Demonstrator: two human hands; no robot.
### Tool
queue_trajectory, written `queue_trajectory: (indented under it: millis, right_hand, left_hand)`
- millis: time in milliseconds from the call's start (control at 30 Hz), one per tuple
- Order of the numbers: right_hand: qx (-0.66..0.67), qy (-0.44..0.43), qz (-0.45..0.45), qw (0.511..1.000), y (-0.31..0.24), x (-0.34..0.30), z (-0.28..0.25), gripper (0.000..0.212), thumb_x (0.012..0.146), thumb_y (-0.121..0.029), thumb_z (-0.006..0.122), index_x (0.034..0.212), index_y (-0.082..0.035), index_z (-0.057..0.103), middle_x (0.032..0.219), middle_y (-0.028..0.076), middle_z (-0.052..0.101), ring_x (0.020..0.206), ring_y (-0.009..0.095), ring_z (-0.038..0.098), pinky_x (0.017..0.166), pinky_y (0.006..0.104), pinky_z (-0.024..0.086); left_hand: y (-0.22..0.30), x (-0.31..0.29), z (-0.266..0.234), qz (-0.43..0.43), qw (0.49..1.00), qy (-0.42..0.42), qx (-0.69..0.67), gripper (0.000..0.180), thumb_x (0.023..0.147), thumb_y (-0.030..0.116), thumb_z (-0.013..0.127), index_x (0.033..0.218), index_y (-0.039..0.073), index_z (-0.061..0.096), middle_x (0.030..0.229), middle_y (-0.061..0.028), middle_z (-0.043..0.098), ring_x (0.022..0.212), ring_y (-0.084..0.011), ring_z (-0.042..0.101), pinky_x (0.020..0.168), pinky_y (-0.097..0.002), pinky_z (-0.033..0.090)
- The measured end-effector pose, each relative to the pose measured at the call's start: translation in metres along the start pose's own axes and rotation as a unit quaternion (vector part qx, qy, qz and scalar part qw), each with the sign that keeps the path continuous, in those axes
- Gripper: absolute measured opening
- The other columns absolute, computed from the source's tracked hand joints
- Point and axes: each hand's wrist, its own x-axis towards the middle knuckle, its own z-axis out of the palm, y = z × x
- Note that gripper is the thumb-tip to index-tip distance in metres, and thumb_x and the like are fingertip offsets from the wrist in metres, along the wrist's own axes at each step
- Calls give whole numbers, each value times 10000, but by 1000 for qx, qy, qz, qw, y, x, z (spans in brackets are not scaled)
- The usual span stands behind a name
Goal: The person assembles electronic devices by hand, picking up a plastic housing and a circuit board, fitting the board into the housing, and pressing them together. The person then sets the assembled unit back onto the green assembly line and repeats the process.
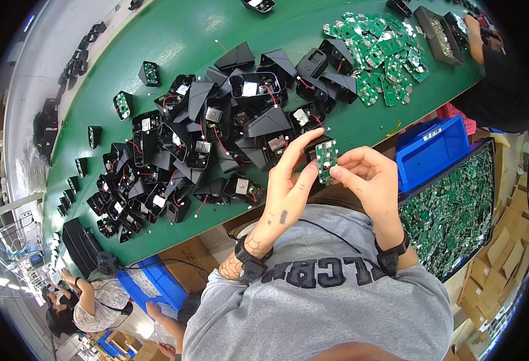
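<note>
A small green circuit board (326,161) stands upright in front of my chest, its face dotted with white and silver parts. My right hand (366,177) pinches the board's right edge between thumb and fingers. On the other side is my left hand (291,180), its index finger stretched out past the board's top and its thumb against the left edge. The other left fingers are hidden. Just beyond my hands lies a heap of black plastic housings (270,123), many with red wires and white or silver parts inside.
Green boards (378,51) are piled on the green table (120,69). At right are a blue bin (433,153), a large tray of boards (451,210) and cardboard (505,259). Another person's arm (475,39) reaches in near a grey box (437,36). More people are at lower left.
</note>
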Motion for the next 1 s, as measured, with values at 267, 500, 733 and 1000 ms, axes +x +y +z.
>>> queue_trajectory:
  millis: [267, 500, 733, 1000]
  right_hand:
    - [-90, -25, 57, 994, -14, 1, -5, 135, 778, 14, 707, 889, 25, 630, 762, 59, 671, 658, 106, 646, 599, 203, 489]
    - [-187, -52, -100, 976, -9, 8, -8, 302, 788, -36, 704, 1076, 9, 624, 1092, 84, 630, 1009, 133, 580, 846, 275, 462]
    - [58, -120, -63, 989, 10, 9, -7, 433, 848, -29, 647, 1275, -33, 571, 1181, 70, 607, 1036, 134, 577, 905, 284, 475]
    - [65, -112, -47, 990, 10, 4, -7, 410, 868, -15, 635, 1264, 44, 547, 1192, 106, 607, 1064, 155, 578, 936, 302, 456]
  left_hand:
    - [18, -6, 9, -6, 999, -24, 40, 560, 933, 61, 499, 1463, 58, 318, 1374, -174, 452, 1220, -214, 485, 990, -326, 418]
    - [21, -8, 8, 52, 989, -65, 119, 677, 951, 36, 420, 1508, 12, 36, 1424, -233, 374, 1284, -308, 437, 1055, -347, 328]
    - [16, -12, 7, -7, 994, -111, 17, 656, 968, 50, 406, 1515, 37, 44, 1425, -200, 375, 1235, -253, 463, 1024, -312, 345]
    - [21, -13, 8, -25, 994, -99, 26, 732, 918, -38, 439, 1528, 95, 56, 1293, -135, 482, 1034, -137, 521, 843, -244, 447]
